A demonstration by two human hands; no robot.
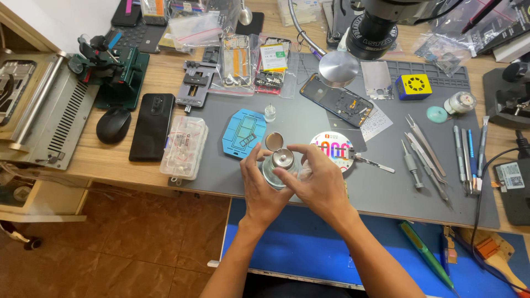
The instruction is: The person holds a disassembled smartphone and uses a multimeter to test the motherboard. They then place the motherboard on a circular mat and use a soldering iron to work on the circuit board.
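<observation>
Head view. I see both hands meeting over the front edge of the grey work mat [386,187]. My left hand [259,190] cups a small glass dispenser bottle [279,168] from the left side, fingers wrapped against its wall, thumb up near the metal pump top [283,158]. The hinged lid [274,141] stands open behind the top. My right hand [320,182] comes in from the right, fingers curled and close together, fingertips [293,149] resting at the pump top; I cannot tell whether they press it.

The bottle sits on the mat, just left of a round white disc with coloured print [334,146]. A blue hexagonal phone fixture [244,132] lies just behind and left. Tweezers [425,146] lie well to the right. A black phone [152,127] and black mouse [113,124] rest on the wooden bench, far left.
</observation>
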